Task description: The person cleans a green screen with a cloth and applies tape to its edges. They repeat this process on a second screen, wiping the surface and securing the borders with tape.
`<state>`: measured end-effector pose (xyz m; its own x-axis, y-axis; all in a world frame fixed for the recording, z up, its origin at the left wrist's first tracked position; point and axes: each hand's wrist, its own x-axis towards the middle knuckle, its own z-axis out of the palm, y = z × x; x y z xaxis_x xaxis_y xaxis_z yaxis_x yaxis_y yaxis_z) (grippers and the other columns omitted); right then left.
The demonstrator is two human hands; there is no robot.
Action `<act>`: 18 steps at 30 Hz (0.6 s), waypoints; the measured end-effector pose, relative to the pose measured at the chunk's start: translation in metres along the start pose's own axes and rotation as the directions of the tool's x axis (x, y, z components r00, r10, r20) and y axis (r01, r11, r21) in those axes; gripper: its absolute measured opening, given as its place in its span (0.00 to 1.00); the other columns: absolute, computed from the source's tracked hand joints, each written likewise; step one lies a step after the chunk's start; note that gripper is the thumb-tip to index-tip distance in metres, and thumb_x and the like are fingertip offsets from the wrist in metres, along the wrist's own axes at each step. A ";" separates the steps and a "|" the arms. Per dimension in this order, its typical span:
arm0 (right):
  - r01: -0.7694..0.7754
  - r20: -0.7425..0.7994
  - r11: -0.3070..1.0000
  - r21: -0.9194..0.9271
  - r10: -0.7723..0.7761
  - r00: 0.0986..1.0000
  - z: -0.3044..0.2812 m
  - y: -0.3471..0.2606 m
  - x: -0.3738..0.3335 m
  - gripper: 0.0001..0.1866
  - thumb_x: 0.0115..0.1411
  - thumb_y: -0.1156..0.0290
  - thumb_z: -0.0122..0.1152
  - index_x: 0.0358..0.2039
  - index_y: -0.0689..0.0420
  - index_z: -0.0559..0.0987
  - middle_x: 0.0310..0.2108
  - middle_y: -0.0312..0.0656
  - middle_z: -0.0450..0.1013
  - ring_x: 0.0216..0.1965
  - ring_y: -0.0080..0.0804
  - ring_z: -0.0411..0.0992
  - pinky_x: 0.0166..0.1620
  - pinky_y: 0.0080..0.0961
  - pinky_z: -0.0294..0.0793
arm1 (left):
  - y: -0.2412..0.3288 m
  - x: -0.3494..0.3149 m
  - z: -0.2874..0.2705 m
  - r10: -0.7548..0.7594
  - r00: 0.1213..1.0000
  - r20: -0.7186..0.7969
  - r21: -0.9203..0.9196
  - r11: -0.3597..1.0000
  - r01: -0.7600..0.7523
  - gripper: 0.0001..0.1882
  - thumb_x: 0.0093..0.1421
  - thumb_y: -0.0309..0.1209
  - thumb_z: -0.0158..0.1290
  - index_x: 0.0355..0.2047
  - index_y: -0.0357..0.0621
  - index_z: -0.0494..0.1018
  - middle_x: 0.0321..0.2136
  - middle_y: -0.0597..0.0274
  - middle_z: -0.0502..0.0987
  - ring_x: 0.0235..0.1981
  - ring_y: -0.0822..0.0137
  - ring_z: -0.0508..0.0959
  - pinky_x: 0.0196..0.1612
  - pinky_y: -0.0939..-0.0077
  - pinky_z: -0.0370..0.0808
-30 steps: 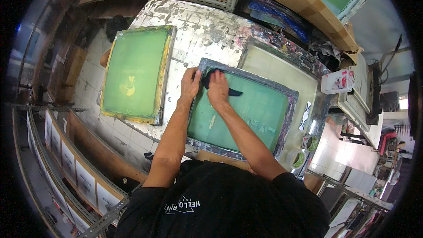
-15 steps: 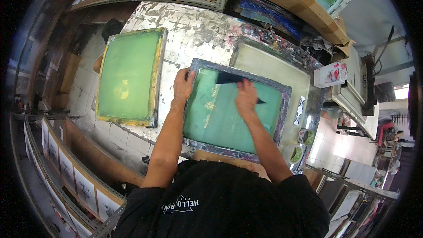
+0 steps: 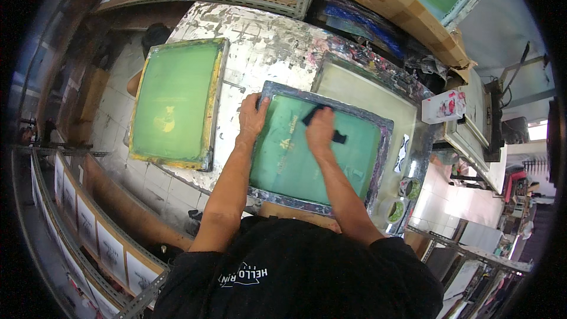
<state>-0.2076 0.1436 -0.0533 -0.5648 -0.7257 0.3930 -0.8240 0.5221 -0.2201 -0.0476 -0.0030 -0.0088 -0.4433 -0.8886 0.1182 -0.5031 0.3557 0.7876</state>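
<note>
A screen-printing frame [image 3: 302, 180] with green mesh and a dark, paint-stained border lies tilted on the table in front of me. Its upper left corner is gripped by my left hand [image 3: 253, 117], thumb on the border. Slightly blurred, my right hand [image 3: 319, 130] presses a black cloth [image 3: 339, 137] onto the upper part of the mesh; the palm hides the cloth's middle. Pale printed marks show on the mesh left of that hand. Further left, a second green screen-printing frame [image 3: 177, 91] with a yellow-stained border rests partly over the table's edge.
Under the right side of my frame lies another pale screen frame [image 3: 369, 85]. Two round containers with green contents [image 3: 392, 209] stand near the table's right edge. A white box with red marks [image 3: 443, 106] and a long cardboard box [image 3: 401, 9] are beyond. Printed sheets fill racks [image 3: 112, 251] at left.
My right hand has moved a little left and down across the mesh, and the cloth looks more bunched. The left hand keeps hold of the same corner. The whole view has shifted slightly.
</note>
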 end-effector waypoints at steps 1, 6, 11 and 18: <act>0.075 -0.020 0.997 0.029 -0.074 0.997 0.020 -0.023 0.003 0.11 0.51 0.78 0.50 0.34 0.70 0.74 0.39 0.57 0.67 0.42 0.54 0.66 0.47 0.44 0.68 | 0.001 0.001 0.000 0.009 1.000 0.001 0.004 1.000 -0.009 0.22 0.64 0.48 0.49 0.44 0.40 0.73 0.39 0.49 0.74 0.43 0.50 0.71 0.47 0.57 0.68; -0.028 0.269 0.932 0.362 -0.075 0.960 0.022 -0.118 0.037 0.12 0.56 0.77 0.48 0.39 0.67 0.73 0.43 0.54 0.67 0.43 0.50 0.68 0.47 0.43 0.70 | -0.005 0.001 -0.001 0.006 1.000 -0.007 0.006 1.000 -0.006 0.23 0.63 0.48 0.50 0.44 0.40 0.73 0.39 0.49 0.74 0.43 0.50 0.72 0.47 0.59 0.68; 0.136 0.096 0.982 0.135 -0.149 0.984 -0.002 -0.067 0.028 0.10 0.57 0.73 0.49 0.35 0.62 0.76 0.39 0.50 0.70 0.43 0.47 0.69 0.46 0.43 0.70 | -0.006 0.000 -0.003 0.012 1.000 -0.015 0.027 1.000 -0.011 0.22 0.62 0.46 0.52 0.44 0.39 0.74 0.39 0.50 0.75 0.43 0.50 0.72 0.47 0.59 0.69; -0.151 0.193 0.922 -0.357 0.231 0.954 -0.059 0.090 -0.014 0.21 0.57 0.72 0.50 0.50 0.67 0.73 0.50 0.54 0.70 0.51 0.48 0.68 0.55 0.37 0.67 | -0.006 -0.002 -0.007 -0.046 0.999 0.014 -0.029 0.998 0.047 0.23 0.61 0.45 0.53 0.46 0.37 0.73 0.42 0.49 0.75 0.45 0.51 0.72 0.50 0.60 0.69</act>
<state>-0.2714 0.2270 -0.0262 -0.7379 -0.6577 0.1516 -0.6578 0.7510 0.0564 -0.0384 -0.0060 -0.0098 -0.4299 -0.8999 0.0730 -0.5018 0.3053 0.8093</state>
